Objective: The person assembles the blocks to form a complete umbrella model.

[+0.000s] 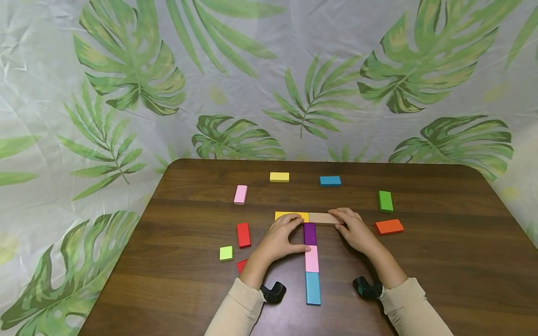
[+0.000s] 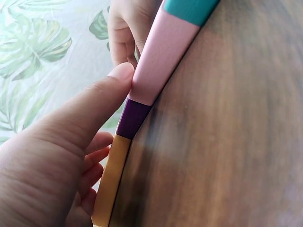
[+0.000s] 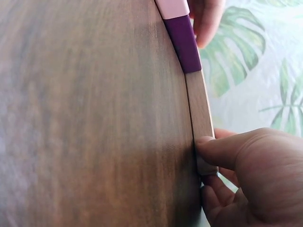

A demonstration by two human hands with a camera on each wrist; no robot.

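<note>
Flat blocks form a T on the table: a yellow block [image 1: 287,215] and a plain wooden block [image 1: 321,218] lie end to end across the top. Below their joint runs a stem of a purple block [image 1: 309,234], a pink block [image 1: 312,262] and a blue block [image 1: 313,289]. My left hand [image 1: 277,239] is spread, its fingers at the yellow block and its thumb [image 2: 122,73] touching the pink block's side. At the wooden block's right end, my right hand [image 1: 356,234] pinches it, the thumb [image 3: 208,145] on its near side.
Loose blocks lie around the T: yellow [image 1: 279,177] and blue [image 1: 330,181] behind, pink [image 1: 240,195], red [image 1: 244,235] and lime [image 1: 226,253] to the left, green [image 1: 385,201] and orange [image 1: 389,227] to the right. Another red block [image 1: 241,265] is partly hidden by my left arm.
</note>
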